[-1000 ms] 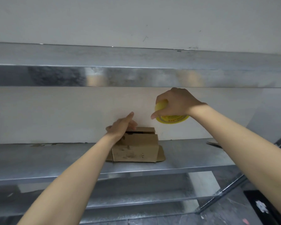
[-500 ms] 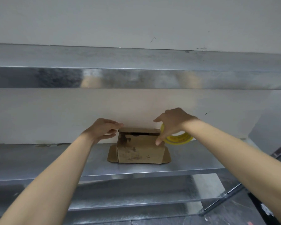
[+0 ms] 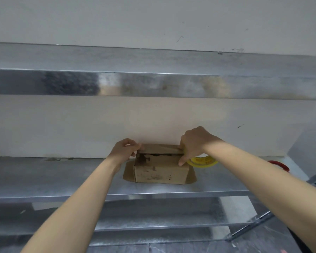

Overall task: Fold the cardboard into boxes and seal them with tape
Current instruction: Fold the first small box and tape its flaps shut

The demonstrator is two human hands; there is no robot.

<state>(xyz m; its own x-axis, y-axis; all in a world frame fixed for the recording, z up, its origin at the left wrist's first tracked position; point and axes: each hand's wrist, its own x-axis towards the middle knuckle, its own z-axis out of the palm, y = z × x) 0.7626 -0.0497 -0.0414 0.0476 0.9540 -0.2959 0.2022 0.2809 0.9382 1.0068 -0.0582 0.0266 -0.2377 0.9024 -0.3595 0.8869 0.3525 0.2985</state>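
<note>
A small brown cardboard box (image 3: 161, 171) stands on the metal shelf (image 3: 62, 179), its side flaps splayed out flat and its top flap not fully down. My left hand (image 3: 123, 151) pinches the left end of the top flap. My right hand (image 3: 193, 143) holds the yellow tape roll (image 3: 202, 161) at the box's right end, with the forefinger pressing on the box's upper right corner. The roll is mostly hidden behind my hand. No strip of tape is visible across the top.
A higher metal shelf (image 3: 153, 84) overhangs the workspace, with a white wall behind. A red handled object (image 3: 279, 165) lies at the right end of the shelf. Lower shelves (image 3: 153, 216) and a dark floor show below.
My right hand came down with the tape roll from above the box to its right end. My left hand moved from the box's top to the left edge of the flap.
</note>
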